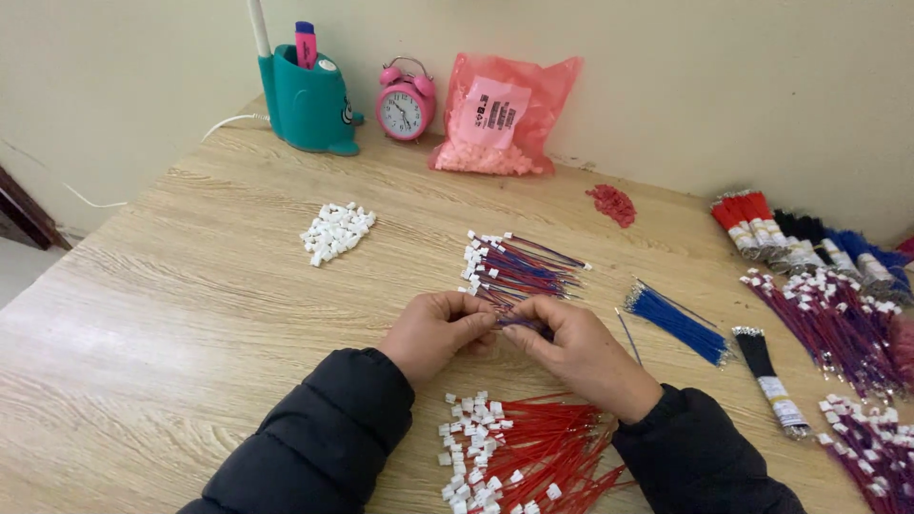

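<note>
My left hand (436,333) and my right hand (576,347) meet over the middle of the wooden table (190,286), fingertips together on a thin wire piece (509,323) with blue and purple strands. Just beyond them lies a pile of blue-and-purple wires with white connectors (519,265). Under my wrists is a bundle of red wires with white connectors (524,452). A heap of loose white connectors (336,231) sits to the left.
At the back stand a teal pen holder (305,100), a pink alarm clock (406,102) and a pink bag of white parts (500,119). Blue wires (678,322), a black bundle (769,376), a small red heap (612,204) and several taped wire bundles (809,238) lie right.
</note>
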